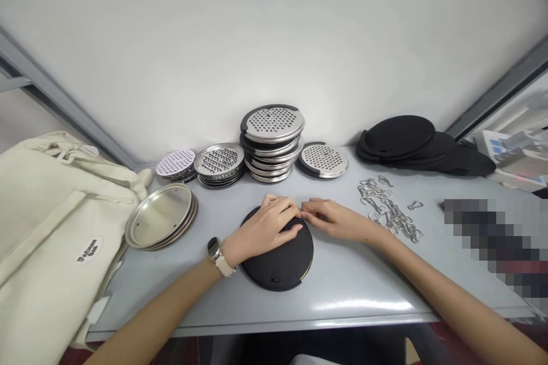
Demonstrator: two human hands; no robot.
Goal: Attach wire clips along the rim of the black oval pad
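My left hand [265, 228] rests on a round black disc [276, 268], its fingers curled over the disc's upper rim. The disc lies flat on the grey table [351, 291], and a thin metal edge shows along its lower right side. My right hand [331, 219] comes in from the right, its fingertips at the disc's upper right rim and close to my left fingers. Whether those fingertips pinch anything is hidden. A watch with a pale strap [216, 255] circles my left wrist.
Stacks of round perforated steel grater plates [272, 124] stand along the wall. Plain steel discs [160, 217] lie at left beside a cream canvas bag [55, 228]. Metal hooks and rings [385, 208] lie right of my hands, behind them a pile of black discs [411, 142].
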